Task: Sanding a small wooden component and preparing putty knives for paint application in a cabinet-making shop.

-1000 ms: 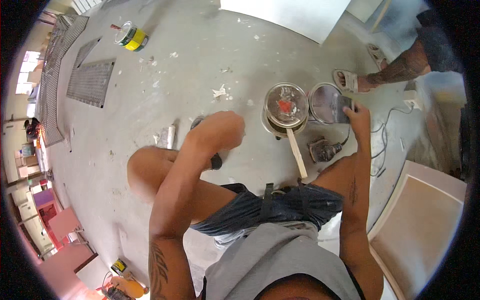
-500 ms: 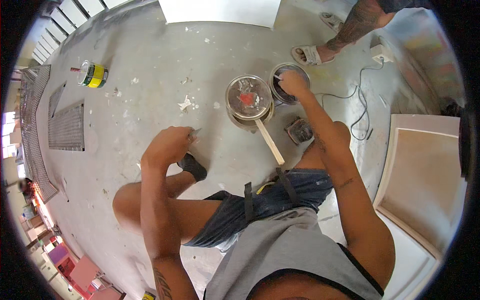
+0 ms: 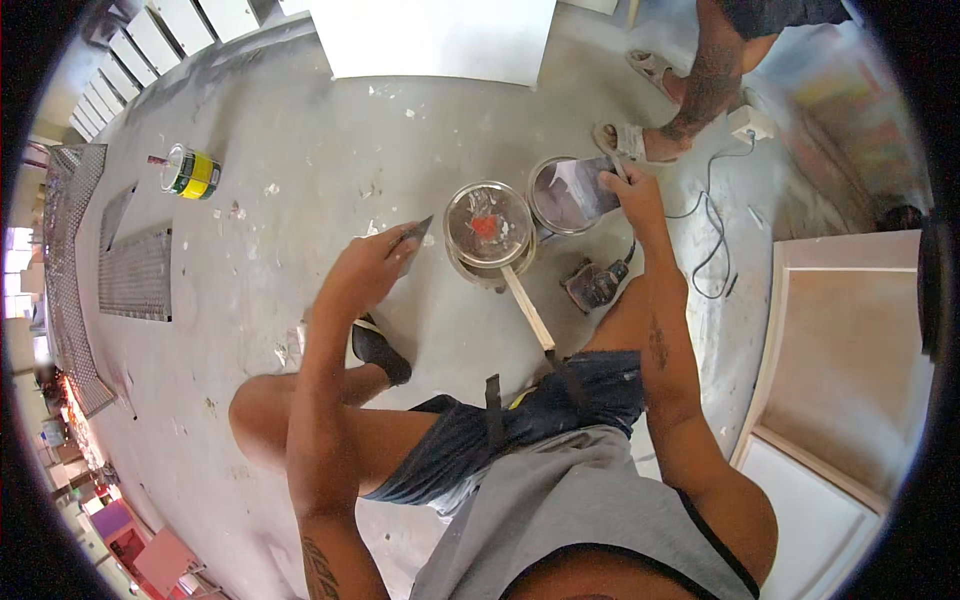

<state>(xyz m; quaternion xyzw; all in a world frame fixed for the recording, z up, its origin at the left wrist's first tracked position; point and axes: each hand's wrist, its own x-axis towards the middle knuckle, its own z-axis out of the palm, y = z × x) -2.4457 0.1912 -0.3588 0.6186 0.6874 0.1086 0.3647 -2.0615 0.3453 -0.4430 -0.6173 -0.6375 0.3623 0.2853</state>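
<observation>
My left hand [image 3: 362, 272] grips a small scraper [image 3: 420, 232], its grey pointed blade aimed away from me. In my right hand [image 3: 637, 198] is a wide putty knife [image 3: 597, 184], tilted over an open round tin [image 3: 556, 230] and smeared whitish on its blade. Left of that tin, a round metal lid or shallow pan [image 3: 505, 245] with red and white residue sits on top of another can [image 3: 470, 274]. A wooden stick [image 3: 528, 310] sticks out from it toward me. An electric sander [image 3: 594, 288] lies on the floor below my right hand.
Beyond the tins is a large white panel [image 3: 430, 45]. Another person's sandalled foot [image 3: 640, 142] stands at far right, near a power box [image 3: 750, 123] with a cable. A yellow-banded can [image 3: 192, 173] and perforated panels [image 3: 140, 275] are at left; a framed board [image 3: 845, 350] leans at right.
My right hand has risen from inside the tin, bringing the smeared putty knife into view. My left hand has moved up and right with the scraper. The view has shifted slightly.
</observation>
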